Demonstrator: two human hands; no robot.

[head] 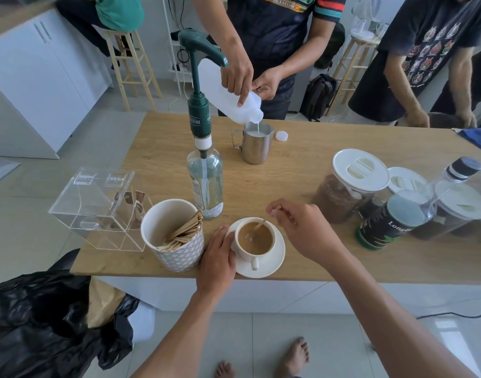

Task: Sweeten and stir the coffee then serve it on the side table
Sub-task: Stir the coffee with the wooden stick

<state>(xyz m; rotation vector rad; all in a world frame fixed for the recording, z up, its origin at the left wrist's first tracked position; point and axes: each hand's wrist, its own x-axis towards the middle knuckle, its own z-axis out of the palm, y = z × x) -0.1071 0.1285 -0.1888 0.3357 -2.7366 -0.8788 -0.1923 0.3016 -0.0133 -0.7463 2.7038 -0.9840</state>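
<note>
Left hand [217,257]: bare, at 6 o'clock from the centre of the view.
Right hand [302,230]: bare, knuckles showing on its back, at 4 o'clock.
Left forearm [179,328]: uncovered over all its visible length, at 7 o'clock.
Right forearm [384,301]: uncovered likewise, at 5 o'clock.
Left foot [224,370]: bare, toes showing, at 6 o'clock.
Right foot [295,356]: bare, toes showing, beside it.

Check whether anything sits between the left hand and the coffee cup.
Nothing visible does: the left hand touches the coffee cup and saucer. The stick holder stands left of that hand, not between. The right hand pinches the stirrer.
</note>
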